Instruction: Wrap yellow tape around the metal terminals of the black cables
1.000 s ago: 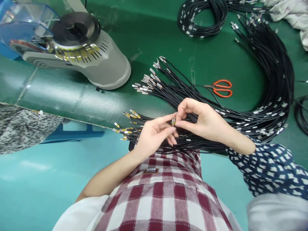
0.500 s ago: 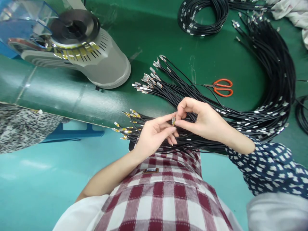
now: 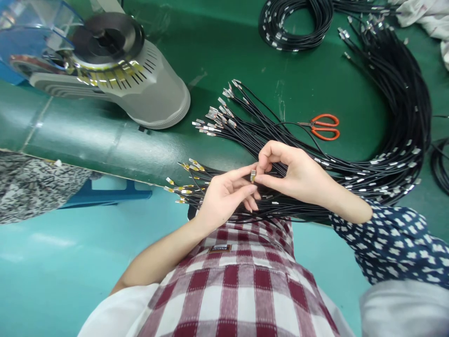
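Note:
In the middle of the head view, a small silver cable connector [image 3: 253, 174] with a yellowish patch shows between my fingertips. My right hand [image 3: 294, 177] comes from the right and pinches it between thumb and forefinger. From the left, my left hand [image 3: 224, 194] holds the connector at its thumb and forefinger, the other fingers curled below. Beneath both hands runs a bundle of black cables [image 3: 291, 208]. Cable ends with yellow wrapping [image 3: 180, 189] lie left of my left hand, and bare silver connectors [image 3: 215, 117] fan out above it.
Orange-handled snips [image 3: 325, 127] lie above my right hand. A grey tape dispenser [image 3: 154, 89] with a black reel stands at the upper left. A cable coil [image 3: 266, 28] and a thick curved cable bundle [image 3: 410, 89] lie on the green table [image 3: 217, 51]. A blue stool [image 3: 105, 194] is at left.

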Action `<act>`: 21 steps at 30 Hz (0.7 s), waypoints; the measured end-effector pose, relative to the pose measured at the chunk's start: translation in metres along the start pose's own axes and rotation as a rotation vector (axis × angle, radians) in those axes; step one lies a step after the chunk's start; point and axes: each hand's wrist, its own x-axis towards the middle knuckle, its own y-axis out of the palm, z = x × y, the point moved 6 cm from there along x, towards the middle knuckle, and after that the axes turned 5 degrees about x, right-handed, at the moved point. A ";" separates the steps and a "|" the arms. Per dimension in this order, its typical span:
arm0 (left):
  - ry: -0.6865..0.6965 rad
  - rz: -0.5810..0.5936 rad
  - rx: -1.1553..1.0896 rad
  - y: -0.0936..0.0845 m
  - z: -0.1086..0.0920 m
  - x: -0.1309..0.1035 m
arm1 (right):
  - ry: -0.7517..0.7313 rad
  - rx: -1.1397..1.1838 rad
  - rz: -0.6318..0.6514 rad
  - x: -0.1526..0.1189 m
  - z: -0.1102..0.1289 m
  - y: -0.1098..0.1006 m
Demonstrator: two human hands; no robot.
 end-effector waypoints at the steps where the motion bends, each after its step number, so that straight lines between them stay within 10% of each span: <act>1: 0.001 0.000 0.002 0.000 0.000 0.000 | 0.000 -0.013 -0.002 0.000 0.001 0.000; 12: 0.070 -0.057 0.007 -0.003 0.004 0.002 | -0.081 -0.255 -0.050 0.000 0.014 0.004; 21: 0.134 -0.104 -0.068 -0.010 0.004 0.002 | 0.242 0.407 -0.199 -0.006 -0.040 -0.003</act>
